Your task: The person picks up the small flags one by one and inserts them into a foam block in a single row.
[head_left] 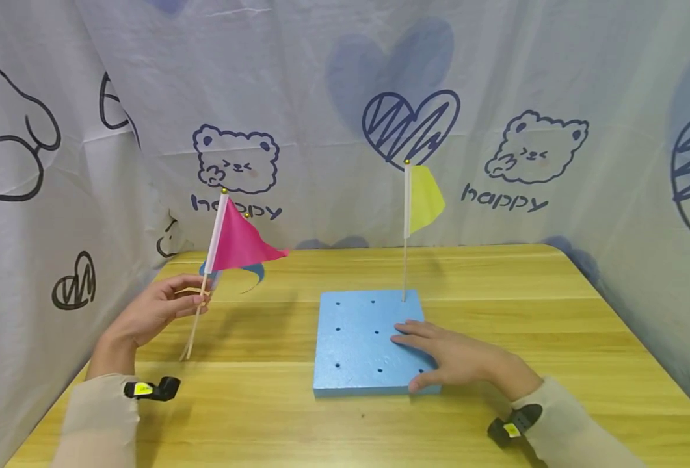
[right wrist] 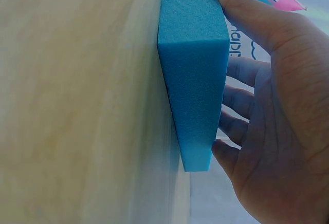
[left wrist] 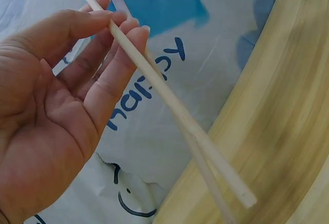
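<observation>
My left hand (head_left: 160, 305) pinches the thin wooden sticks (left wrist: 164, 93) of two small flags between thumb and fingers, above the table's left side. The pink flag (head_left: 239, 240) is in front and tilts slightly. Behind it the blue flag (head_left: 255, 271) is mostly hidden. Flat on the table lies a light blue foam block (head_left: 353, 351) with several small holes in its top. My right hand (head_left: 458, 357) rests on the block's right part with its fingers spread, and in the right wrist view they lie along its top face. A yellow flag (head_left: 425, 198) stands upright in the block's far right corner.
The wooden table (head_left: 251, 416) carries the block and reaches back to a pale curtain (head_left: 321, 162) printed with hearts and bear faces. More curtain hangs close along the left and right sides. Dark wrist cameras (head_left: 160, 389) sit on both sleeves.
</observation>
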Demonstrator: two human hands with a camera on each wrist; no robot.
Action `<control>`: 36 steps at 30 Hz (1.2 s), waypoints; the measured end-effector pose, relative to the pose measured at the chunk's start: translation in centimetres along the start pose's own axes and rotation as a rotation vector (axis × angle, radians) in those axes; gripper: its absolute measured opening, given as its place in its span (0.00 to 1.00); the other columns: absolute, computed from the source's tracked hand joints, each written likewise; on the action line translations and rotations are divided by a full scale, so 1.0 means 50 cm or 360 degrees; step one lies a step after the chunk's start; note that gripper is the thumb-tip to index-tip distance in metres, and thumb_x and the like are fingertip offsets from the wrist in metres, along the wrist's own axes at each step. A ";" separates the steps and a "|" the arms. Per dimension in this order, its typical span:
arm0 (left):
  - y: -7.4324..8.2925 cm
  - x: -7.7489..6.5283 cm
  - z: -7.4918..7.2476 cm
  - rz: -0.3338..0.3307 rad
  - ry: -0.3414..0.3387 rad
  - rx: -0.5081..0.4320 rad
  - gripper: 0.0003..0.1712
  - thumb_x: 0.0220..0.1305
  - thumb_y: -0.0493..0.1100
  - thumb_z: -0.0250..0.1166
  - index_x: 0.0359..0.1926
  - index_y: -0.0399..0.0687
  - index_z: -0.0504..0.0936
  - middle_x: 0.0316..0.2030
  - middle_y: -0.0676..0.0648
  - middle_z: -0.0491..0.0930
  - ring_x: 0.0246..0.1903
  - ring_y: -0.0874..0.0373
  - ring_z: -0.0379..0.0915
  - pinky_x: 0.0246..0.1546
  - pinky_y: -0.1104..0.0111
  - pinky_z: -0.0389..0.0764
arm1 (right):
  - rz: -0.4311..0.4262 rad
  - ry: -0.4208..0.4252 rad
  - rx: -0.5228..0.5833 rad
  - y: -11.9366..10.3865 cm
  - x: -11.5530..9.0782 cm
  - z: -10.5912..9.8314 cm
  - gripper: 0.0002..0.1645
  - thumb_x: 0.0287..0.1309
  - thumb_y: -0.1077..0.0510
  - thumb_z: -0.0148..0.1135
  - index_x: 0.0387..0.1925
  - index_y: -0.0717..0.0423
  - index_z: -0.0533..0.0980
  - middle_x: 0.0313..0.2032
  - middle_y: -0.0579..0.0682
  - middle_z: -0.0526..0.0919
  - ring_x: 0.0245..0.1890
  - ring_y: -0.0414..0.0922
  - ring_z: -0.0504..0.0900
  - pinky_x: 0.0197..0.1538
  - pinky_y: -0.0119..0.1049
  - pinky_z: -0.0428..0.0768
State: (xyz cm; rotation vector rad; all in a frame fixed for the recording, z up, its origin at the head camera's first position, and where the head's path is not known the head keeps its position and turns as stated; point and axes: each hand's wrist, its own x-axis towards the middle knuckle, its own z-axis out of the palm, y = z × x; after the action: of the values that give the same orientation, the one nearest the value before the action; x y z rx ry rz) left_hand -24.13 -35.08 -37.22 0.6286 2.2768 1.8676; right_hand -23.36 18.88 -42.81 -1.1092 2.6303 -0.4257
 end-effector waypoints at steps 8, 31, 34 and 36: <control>0.020 0.015 0.024 -0.0055 0.0135 0.0380 0.21 0.70 0.39 0.60 0.58 0.31 0.71 0.41 0.41 0.82 0.41 0.54 0.82 0.45 0.71 0.81 | -0.0008 0.0008 0.0004 -0.002 0.001 0.001 0.54 0.51 0.23 0.58 0.74 0.42 0.59 0.76 0.42 0.50 0.75 0.49 0.45 0.72 0.53 0.53; 0.015 0.042 0.072 -0.0332 0.0171 -0.0176 0.17 0.71 0.35 0.58 0.58 0.35 0.69 0.43 0.45 0.75 0.41 0.56 0.78 0.49 0.62 0.81 | -0.0070 0.0033 0.0003 0.000 0.001 0.002 0.54 0.53 0.25 0.59 0.74 0.47 0.60 0.75 0.48 0.51 0.74 0.54 0.47 0.71 0.56 0.54; 0.005 0.038 0.073 -0.0292 0.0225 -0.0227 0.19 0.71 0.35 0.58 0.59 0.36 0.68 0.46 0.45 0.74 0.43 0.55 0.77 0.49 0.62 0.82 | -0.0079 0.0034 0.0001 0.000 0.000 0.001 0.53 0.53 0.25 0.59 0.74 0.47 0.60 0.75 0.48 0.52 0.74 0.54 0.47 0.71 0.56 0.54; 0.002 0.036 0.073 -0.0234 0.0240 -0.0231 0.17 0.71 0.36 0.59 0.58 0.38 0.70 0.46 0.46 0.74 0.42 0.55 0.77 0.48 0.61 0.82 | -0.0086 0.0036 0.0002 0.000 0.000 0.001 0.53 0.54 0.25 0.59 0.74 0.47 0.60 0.75 0.48 0.52 0.74 0.54 0.47 0.71 0.55 0.54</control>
State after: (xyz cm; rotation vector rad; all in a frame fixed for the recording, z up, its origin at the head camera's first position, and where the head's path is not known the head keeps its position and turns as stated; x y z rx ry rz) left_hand -24.44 -31.02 -37.67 0.3015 2.1798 2.0460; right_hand -23.36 18.86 -42.85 -1.1842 2.6239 -0.4530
